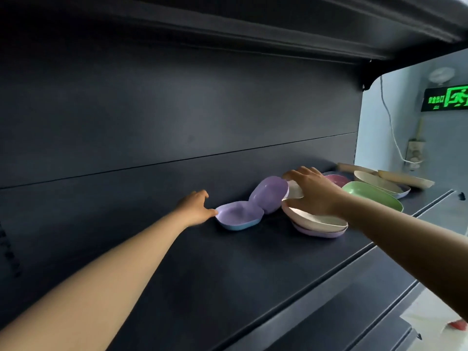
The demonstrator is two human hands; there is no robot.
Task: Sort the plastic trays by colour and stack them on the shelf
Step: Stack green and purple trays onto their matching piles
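Shallow rounded plastic trays on a dark shelf (228,262) — two purple trays (239,214) left, one tilted, cream tray (314,220) on purple, green tray (372,195) right, left hand (196,207) thumb touching the flat purple rim, right hand (312,190) fingers curled — gripping a cream tray's edge.

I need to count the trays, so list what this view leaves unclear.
- Head view: the right hand covers the cream tray it holds, hiding the grip and tray shape.
- The pink tray sits behind that hand; only part shows.
- The beige trays at the far right overlap, too small to count.
- The red thing is cut off by the right edge.
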